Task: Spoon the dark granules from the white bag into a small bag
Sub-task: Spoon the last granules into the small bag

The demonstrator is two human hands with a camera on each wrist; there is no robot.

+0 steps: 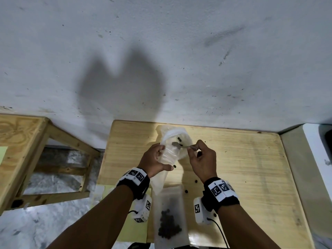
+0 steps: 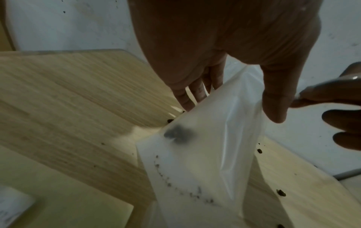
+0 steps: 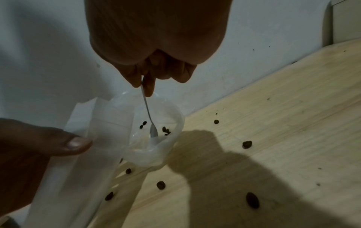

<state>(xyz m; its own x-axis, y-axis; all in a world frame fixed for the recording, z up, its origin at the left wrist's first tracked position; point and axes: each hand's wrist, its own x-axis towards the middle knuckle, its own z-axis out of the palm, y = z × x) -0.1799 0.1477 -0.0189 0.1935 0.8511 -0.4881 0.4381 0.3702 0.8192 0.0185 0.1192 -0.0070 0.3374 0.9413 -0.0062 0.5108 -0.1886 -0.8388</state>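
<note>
Left hand (image 1: 154,159) grips white bag (image 1: 171,148) on tabletop (image 1: 242,159); right hand (image 1: 202,159) pinches spoon (image 3: 149,117) inside; few granules (image 3: 166,130) left, small bag (image 1: 169,218) approx. part-filled, I think

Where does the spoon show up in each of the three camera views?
Head view: the spoon is upper centre, its bowl inside the white bag's mouth, pinched by the right hand.
Left wrist view: cannot make it out.
Right wrist view: the spoon is centre, slanting down into the bag.
Shared landmark: the white bag, held by the left hand.
</note>
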